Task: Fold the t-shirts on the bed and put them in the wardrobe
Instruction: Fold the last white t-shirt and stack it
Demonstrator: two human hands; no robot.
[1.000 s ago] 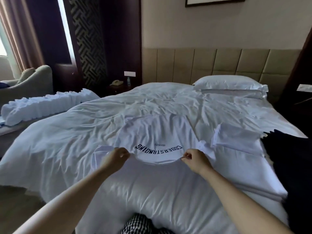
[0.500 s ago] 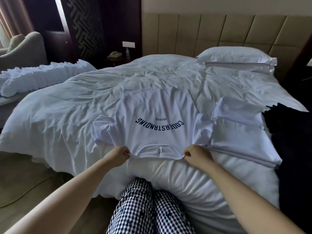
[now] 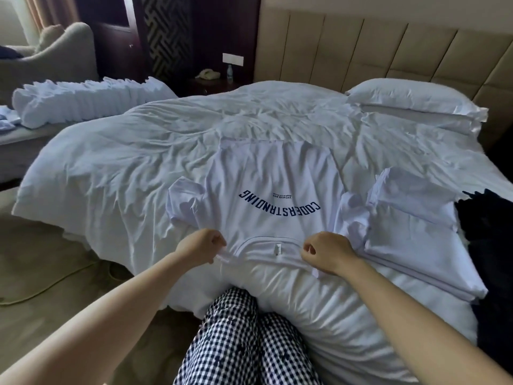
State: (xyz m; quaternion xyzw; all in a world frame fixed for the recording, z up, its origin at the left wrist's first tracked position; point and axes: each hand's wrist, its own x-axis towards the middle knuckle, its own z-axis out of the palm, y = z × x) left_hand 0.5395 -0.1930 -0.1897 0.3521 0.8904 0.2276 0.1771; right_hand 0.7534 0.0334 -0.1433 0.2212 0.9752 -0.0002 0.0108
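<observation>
- Two legs in black-and-white checked trousers (image 3: pixel 244 337) are standing right against the near edge of the bed.
- The left hand (image 3: pixel 204 245) is pinching the shirt's shoulder just left of the collar, with its fingers curled tight on the cloth.
- The right hand (image 3: pixel 324 251) is pinching the other shoulder just right of the collar, with its fingers curled too.
- The white cotton t-shirt with curved dark blue letters (image 3: pixel 277 190) is lying flat on the bed. Its collar is sitting at the near edge and its bottom is pointing to the headboard. Both short sleeves are sticking out, a bit crumpled.
- A pile of folded white t-shirts (image 3: pixel 416 245) is lying just beside it on the right, touching the right sleeve.
- A dark cloth (image 3: pixel 488 245) is lying past the pile at the right edge.
- The big bed with the wrinkled white cover (image 3: pixel 138 162) is carrying all of these.
- A puffy white pillow (image 3: pixel 410 98) is lying at the far right, by the tan padded headboard (image 3: pixel 388 51).
- Far left, a long row of folded white cloths (image 3: pixel 83 101) is lying on a low surface (image 3: pixel 25 136) beside the bed, and a soft grey armchair (image 3: pixel 55 51) is standing behind it.
</observation>
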